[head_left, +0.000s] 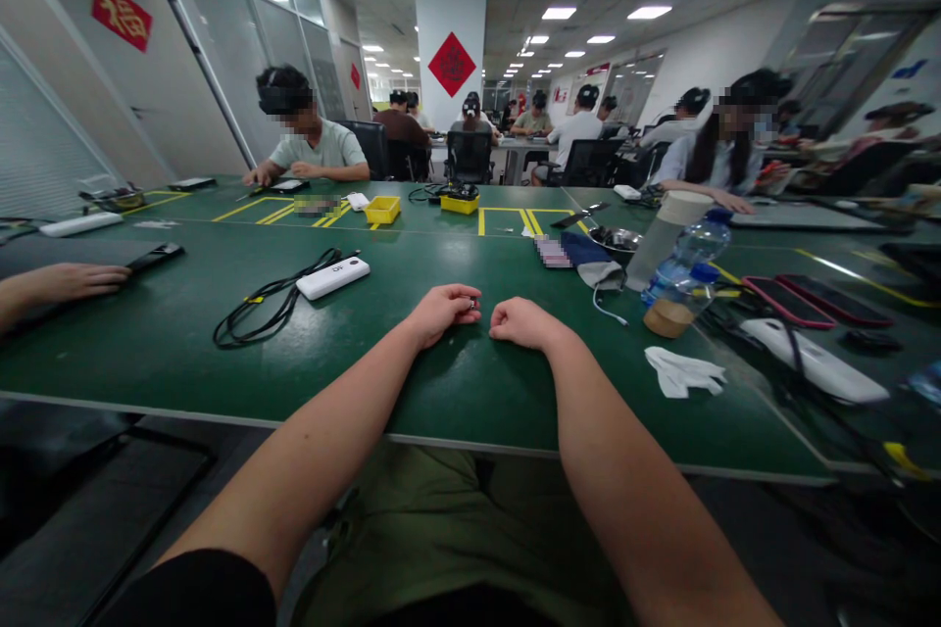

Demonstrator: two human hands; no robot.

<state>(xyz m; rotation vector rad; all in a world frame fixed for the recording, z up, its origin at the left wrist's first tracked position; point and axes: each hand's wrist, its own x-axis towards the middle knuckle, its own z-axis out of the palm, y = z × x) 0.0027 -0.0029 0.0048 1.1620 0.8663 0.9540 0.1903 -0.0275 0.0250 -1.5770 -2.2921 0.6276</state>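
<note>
Just above the green table point(470, 382), my left hand point(441, 315) pinches a small shiny dark piece point(471, 304) between thumb and fingers. The piece is too small to name. A short gap to the right of it is my right hand point(523, 323), its fingers curled closed and turned toward the left one. Whether anything sits inside that right hand is hidden. Left of my hands lies a white power bank point(333, 278), beside a looped black cable point(254, 318).
To the right stand plastic bottles point(680, 299), a pale cylinder point(666, 235) and a metal bowl point(616, 242). A white glove point(683, 372) lies nearer me. Yellow bins point(382, 210) sit farther back. Another person's hand point(88, 280) rests at the left; co-workers sit opposite.
</note>
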